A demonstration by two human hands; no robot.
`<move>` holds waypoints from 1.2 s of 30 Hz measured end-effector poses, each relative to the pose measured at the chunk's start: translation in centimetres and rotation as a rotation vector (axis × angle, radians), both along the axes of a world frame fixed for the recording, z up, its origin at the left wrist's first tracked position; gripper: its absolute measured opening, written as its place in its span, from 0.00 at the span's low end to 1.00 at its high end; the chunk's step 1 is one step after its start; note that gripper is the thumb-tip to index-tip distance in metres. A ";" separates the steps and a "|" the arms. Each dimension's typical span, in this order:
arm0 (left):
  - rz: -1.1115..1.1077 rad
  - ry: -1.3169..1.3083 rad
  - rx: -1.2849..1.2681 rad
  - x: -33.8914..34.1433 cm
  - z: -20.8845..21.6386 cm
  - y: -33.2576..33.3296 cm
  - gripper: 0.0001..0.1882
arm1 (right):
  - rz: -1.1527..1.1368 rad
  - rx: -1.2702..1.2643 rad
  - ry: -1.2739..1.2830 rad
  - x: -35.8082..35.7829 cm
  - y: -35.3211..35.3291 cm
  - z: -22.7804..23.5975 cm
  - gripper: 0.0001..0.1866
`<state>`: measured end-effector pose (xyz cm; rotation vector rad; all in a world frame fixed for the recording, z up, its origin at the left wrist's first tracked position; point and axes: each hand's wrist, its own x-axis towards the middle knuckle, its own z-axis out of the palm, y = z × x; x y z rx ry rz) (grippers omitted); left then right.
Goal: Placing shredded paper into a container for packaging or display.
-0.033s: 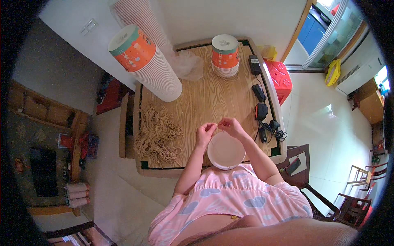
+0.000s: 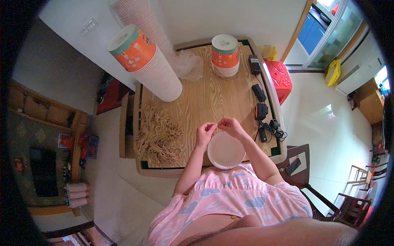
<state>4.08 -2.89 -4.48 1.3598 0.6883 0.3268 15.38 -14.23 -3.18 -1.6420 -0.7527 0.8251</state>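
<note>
- Wooden table (image 2: 213, 98), grained, rounded corners.
- Tall leaning stack of ribbed paper bowls (image 2: 147, 65) at its far left corner.
- Pile of tan strings (image 2: 158, 133) along the left edge.
- Round white paper bowl (image 2: 225, 150) at the near edge.
- Left hand (image 2: 204, 133) and right hand (image 2: 231, 126), fingers curled and pinching a thin string between them just above the bowl's far rim.

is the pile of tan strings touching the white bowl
Apart. The head view shows bare wood tabletop between the pile of tan strings and the white bowl.

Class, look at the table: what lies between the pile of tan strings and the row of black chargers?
In the head view: bare wooden tabletop, plus, at the near end, both hands, left and right, over a white bowl.
</note>
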 end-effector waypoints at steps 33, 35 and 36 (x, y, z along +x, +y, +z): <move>-0.043 0.004 0.275 -0.1 0.1 -0.2 0.02 | -0.154 -0.009 -0.287 -1.3 -0.8 1.6 0.05; -0.042 -0.014 0.319 0.0 0.2 -0.4 0.02 | -0.145 -0.007 -0.245 -1.2 -0.8 1.5 0.05; -0.043 -0.018 0.302 0.0 0.4 -0.5 0.01 | -0.135 -0.004 -0.202 -1.2 -0.9 1.5 0.05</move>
